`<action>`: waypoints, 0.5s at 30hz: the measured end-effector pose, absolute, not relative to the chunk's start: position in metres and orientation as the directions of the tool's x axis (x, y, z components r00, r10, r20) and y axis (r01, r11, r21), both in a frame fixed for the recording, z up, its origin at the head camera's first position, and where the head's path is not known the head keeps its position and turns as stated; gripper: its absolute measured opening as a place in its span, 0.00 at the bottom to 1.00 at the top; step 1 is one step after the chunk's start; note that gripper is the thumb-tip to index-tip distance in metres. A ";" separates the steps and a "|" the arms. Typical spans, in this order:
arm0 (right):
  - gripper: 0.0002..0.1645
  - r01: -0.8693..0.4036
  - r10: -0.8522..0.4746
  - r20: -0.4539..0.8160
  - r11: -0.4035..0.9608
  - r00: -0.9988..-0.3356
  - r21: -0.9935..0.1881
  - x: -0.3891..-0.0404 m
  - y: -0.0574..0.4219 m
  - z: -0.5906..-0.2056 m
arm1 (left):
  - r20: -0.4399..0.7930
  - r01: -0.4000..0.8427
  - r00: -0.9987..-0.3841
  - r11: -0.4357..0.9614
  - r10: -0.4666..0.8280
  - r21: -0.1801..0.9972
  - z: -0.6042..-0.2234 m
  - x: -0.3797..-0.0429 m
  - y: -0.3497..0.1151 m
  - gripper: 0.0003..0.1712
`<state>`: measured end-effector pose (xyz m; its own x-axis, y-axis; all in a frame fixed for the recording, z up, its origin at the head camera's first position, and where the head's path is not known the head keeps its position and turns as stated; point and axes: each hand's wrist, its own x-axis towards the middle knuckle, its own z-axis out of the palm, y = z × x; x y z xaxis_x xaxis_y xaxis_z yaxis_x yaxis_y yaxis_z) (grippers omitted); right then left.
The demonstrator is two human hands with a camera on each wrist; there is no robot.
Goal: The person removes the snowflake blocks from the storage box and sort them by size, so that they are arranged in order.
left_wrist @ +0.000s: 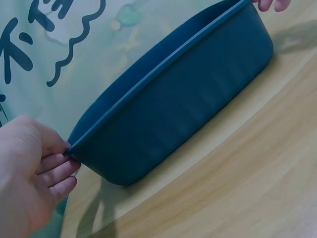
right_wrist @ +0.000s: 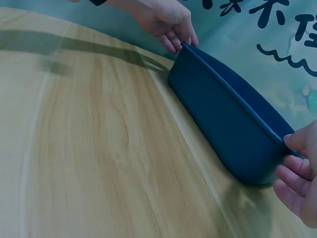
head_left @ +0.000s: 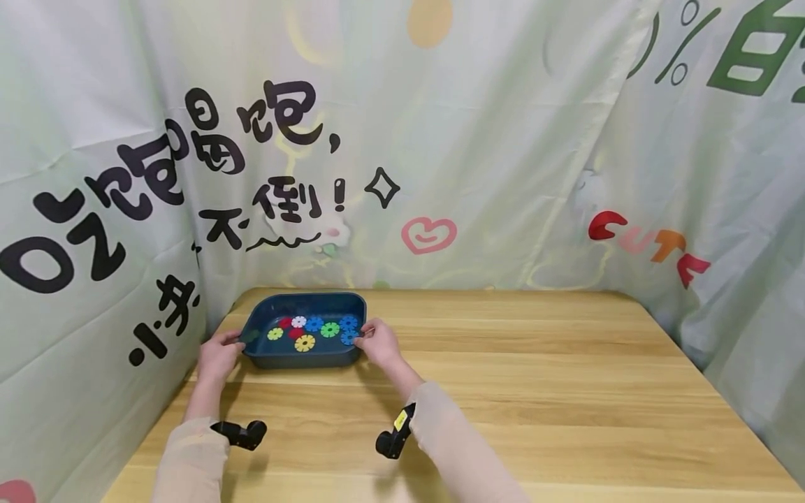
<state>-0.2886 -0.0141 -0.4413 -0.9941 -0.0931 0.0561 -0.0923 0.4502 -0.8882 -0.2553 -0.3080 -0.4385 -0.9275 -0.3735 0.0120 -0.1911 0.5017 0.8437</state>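
Observation:
A dark blue rectangular basin is at the far left of the table, held at both ends. My left hand pinches the rim at its left end, thumb on top and fingers below, as the left wrist view shows. At the right end my right hand grips the rim the same way, its fingers curled under the lip. Several flower-shaped plastic discs lie on the basin's floor, among them a yellow disc, a green disc, a white disc and blue ones.
The wooden table stretches to the right and toward me. Close behind the basin hangs a printed curtain, which also runs down the left side. Each forearm carries a black wrist camera, the left one and the right one.

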 end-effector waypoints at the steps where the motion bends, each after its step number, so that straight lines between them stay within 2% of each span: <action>1: 0.14 -0.080 -0.092 0.045 0.431 -0.995 -0.899 -0.288 -0.013 -0.442 | 0.017 -0.184 -0.933 0.514 -0.361 0.838 -0.439 -0.255 -0.308 0.25; 5: 0.17 -0.062 -0.106 0.024 0.370 -0.994 -0.927 -0.285 -0.004 -0.442 | 0.023 -0.149 -0.952 0.530 -0.304 0.835 -0.440 -0.254 -0.305 0.26; 15: 0.17 -0.062 -0.138 0.017 0.329 -0.990 -0.942 -0.273 0.022 -0.442 | 0.085 -0.116 -0.944 0.562 -0.319 0.819 -0.442 -0.248 -0.289 0.22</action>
